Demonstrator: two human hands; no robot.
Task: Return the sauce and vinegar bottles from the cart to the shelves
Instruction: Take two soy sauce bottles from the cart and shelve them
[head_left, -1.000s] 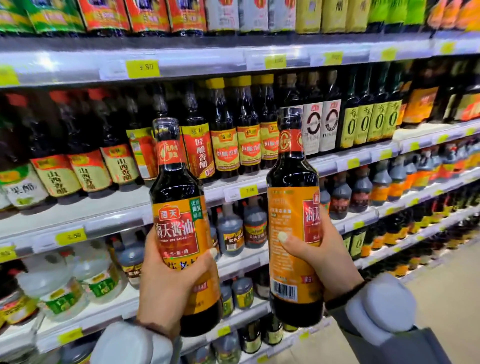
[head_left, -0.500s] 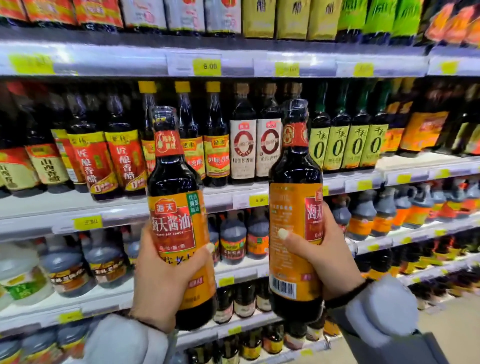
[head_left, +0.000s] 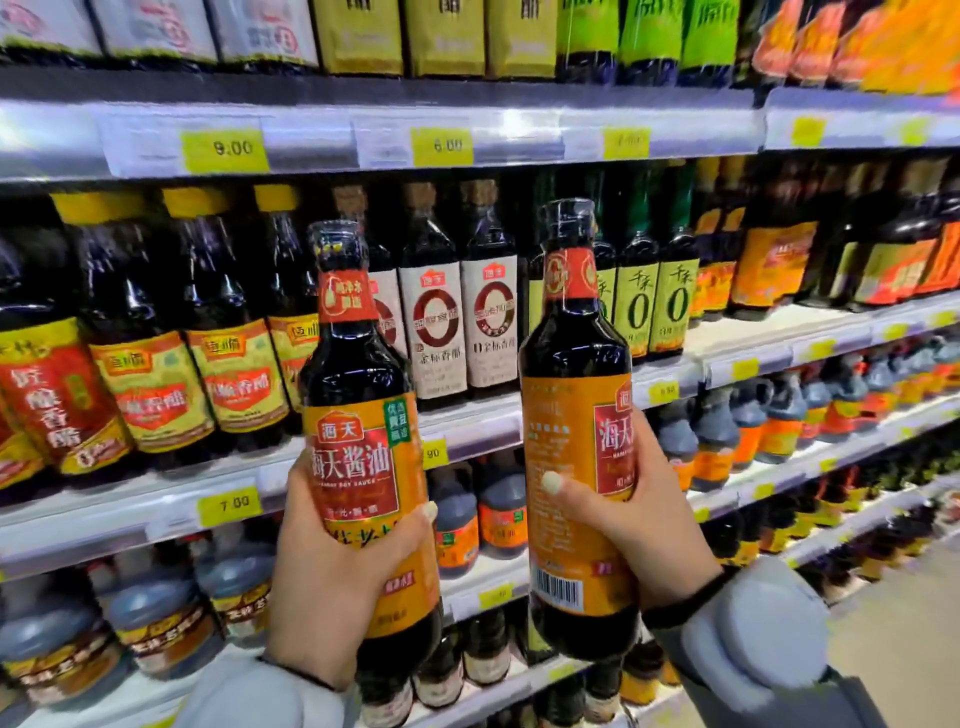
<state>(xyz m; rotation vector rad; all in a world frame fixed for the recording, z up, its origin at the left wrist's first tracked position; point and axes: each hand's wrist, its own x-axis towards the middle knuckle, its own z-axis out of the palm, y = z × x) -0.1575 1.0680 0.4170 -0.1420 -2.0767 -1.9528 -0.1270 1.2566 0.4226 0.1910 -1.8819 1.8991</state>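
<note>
In the head view, two dark sauce bottles with orange labels are held upright in front of the shelves (head_left: 130, 519), side by side but apart. The left bottle (head_left: 358, 415) is clasped low on its label by the left grip (head_left: 332, 582), with the thumb tip seen at the label's right edge; the red front panel is turned to the camera. The right bottle (head_left: 571, 415), held a little higher, is clamped in the right grip (head_left: 644, 525), the thumb laid on the label and the fingers wrapped round its right side; a barcode is shown low on this label. Grey sleeves (head_left: 753, 639) are seen at both wrists. Behind, on the middle shelf, yellow-capped bottles (head_left: 234, 364) are ranged at the left, white-labelled bottles (head_left: 436, 327) are seen between the two held bottles, and green-labelled bottles (head_left: 639, 306) are just right of the right bottle. Yellow price tags (head_left: 231, 503) are fixed along the shelf rails. Squat grey-capped jugs (head_left: 156, 618) are stocked on the lower shelves
</note>
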